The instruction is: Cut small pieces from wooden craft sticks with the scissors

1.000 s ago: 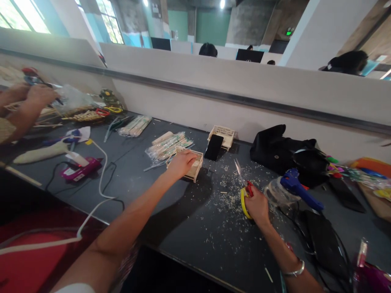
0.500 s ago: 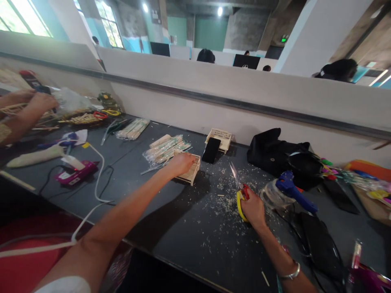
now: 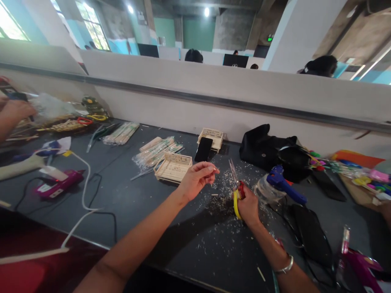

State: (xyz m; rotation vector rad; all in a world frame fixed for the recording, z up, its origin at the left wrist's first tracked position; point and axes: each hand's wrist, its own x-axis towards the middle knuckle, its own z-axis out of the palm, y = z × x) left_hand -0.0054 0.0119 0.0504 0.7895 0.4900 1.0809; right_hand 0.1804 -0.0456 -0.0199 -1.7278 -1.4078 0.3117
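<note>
Above the table, my left hand (image 3: 200, 177) is closed in a pinch, with a tiny pale piece (image 3: 216, 169) showing at its fingertips. My right hand (image 3: 249, 205) grips a pair of scissors (image 3: 234, 173) by the yellow and red handles, blades pointing away from me. Left of my left hand stands a small tray-like model (image 3: 174, 167) made of thin wooden sticks. A second wooden stick model (image 3: 210, 137) sits behind it, with a black phone (image 3: 203, 149) leaning against its front. Between and below my hands, the tabletop is strewn with small pale clippings (image 3: 218, 203).
Plastic-wrapped wooden sticks (image 3: 157, 149) lie behind the tray-like model. To the right are a black bag (image 3: 271, 150), a blue glue gun (image 3: 285, 185) and a black pouch (image 3: 314, 228). At left are a purple device (image 3: 59, 183), a white cable (image 3: 87, 183) and another person's hand (image 3: 18, 112).
My left hand has left the tray-like model and moved right, toward the scissors, with a tiny pale piece in its fingers. My right hand still holds the scissors. The camera view has shifted slightly.
</note>
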